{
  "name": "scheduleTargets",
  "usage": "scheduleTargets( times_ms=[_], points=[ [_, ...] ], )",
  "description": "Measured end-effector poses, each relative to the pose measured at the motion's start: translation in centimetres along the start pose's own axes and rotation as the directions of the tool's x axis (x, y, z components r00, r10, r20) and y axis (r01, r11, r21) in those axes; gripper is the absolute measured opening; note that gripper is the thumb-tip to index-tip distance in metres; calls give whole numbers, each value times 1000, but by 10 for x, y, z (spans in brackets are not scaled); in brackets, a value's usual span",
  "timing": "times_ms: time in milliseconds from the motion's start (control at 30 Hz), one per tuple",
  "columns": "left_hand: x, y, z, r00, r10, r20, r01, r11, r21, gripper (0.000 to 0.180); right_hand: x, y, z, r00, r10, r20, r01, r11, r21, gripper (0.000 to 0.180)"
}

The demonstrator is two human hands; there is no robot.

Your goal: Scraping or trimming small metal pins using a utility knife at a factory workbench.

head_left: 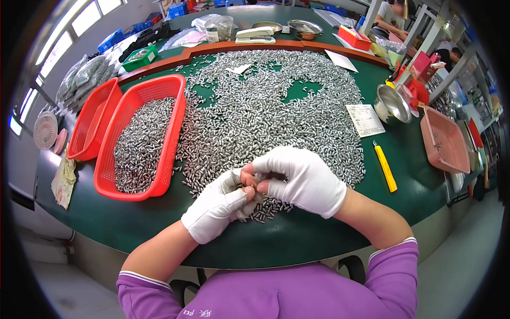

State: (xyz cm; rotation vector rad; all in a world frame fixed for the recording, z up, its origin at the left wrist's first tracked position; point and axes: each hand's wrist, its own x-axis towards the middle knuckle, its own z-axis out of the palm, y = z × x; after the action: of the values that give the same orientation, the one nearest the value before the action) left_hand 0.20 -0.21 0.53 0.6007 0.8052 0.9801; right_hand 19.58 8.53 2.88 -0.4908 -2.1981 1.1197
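Many small, shiny silver metal parts (271, 122) lie spread in a thick layer over the green table (319, 242). At the near edge of this layer, my hands meet in white gloves with bare fingertips. My left hand (217, 206) is closed, its thumb and fingers pinched together. From the right, my right hand (305, 181) comes in with its fingers curled and their tips against those of the left. Whatever lies between the fingertips is hidden or too small to name. More of the same parts lie under and just in front of the hands.
Left of the layer stands a red basket (179, 114) holding more parts, beside another red basket (110, 95). A yellow utility knife (385, 167), a printed sheet (365, 120), a steel bowl (392, 103) and a pink tray (445, 142) are on the right. A brown wooden rail (239, 48) borders the back.
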Motion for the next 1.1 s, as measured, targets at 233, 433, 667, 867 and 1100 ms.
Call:
scheduleTargets(
  times_ms=[233,433,667,867,1100],
  points=[
    [1,-2,-3,998,50,38,-48,997,-66,20,5,0,-6,968,-247,41,248,924,-292,15],
    [1,-1,-6,997,43,57,-42,999,-9,19,6,-1,-8,974,-223,33,216,879,-425,14],
    [0,3,3,998,39,-42,-35,995,88,17,4,14,-20,997,-82,-13,54,765,-642,12],
    [0,2,1,994,95,-59,-91,993,73,16,3,3,-32,994,-71,-84,-15,667,-745,15],
    [-21,64,-14,683,657,-319,-450,722,525,5,-36,-5,-94,939,189,-286,-336,336,-880,29]
  ],
)
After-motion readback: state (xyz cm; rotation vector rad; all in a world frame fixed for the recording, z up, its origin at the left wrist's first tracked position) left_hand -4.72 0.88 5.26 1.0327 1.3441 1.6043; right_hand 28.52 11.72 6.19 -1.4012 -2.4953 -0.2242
